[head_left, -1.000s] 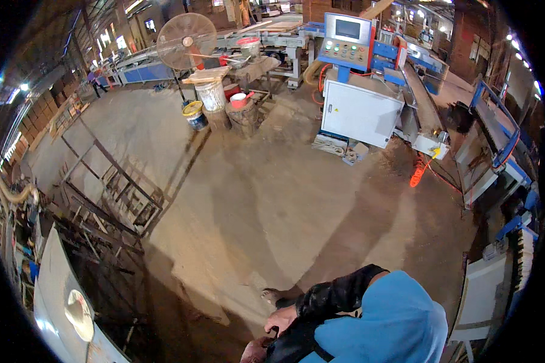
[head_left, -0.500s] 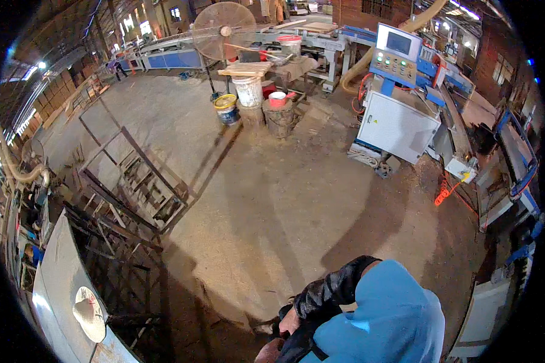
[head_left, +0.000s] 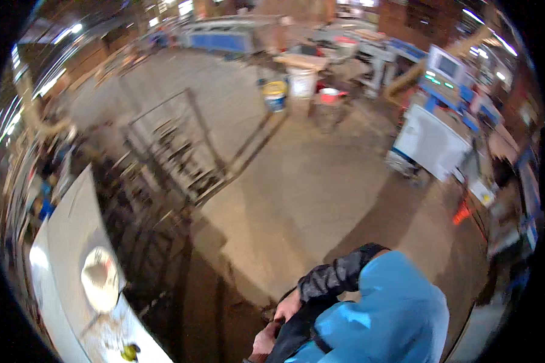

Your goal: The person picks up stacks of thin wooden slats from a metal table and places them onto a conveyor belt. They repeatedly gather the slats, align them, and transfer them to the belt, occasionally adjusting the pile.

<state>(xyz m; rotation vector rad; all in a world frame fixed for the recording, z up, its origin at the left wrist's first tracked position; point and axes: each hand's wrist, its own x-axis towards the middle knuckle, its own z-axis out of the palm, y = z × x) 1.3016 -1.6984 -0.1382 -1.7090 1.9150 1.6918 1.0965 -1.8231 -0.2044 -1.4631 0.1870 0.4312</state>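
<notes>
Both hands are close together at the lower middle, in front of my blue top and beside dark cloth [head_left: 303, 330]. My right hand [head_left: 289, 305], coming out of a shiny black sleeve [head_left: 333, 280], is closed with its fingers curled against something dark. Just below it, my left hand [head_left: 264, 340] also looks closed, its fingers partly hidden. What lies between the hands is too dark and blurred to name.
A pale table [head_left: 66, 236] at the left bears a straw hat [head_left: 100, 279] and a small yellow-green object [head_left: 129, 352]. Beyond stand a metal frame rack [head_left: 209, 133], buckets [head_left: 275, 97] and a white machine cabinet [head_left: 433, 139] with a control panel [head_left: 444, 69]. An orange coiled hose [head_left: 462, 213] hangs at the right.
My view has swung left, so the surroundings sit farther right and blur. The yellow-green object has come into sight on the table. Both hands stay together, slightly higher in the picture.
</notes>
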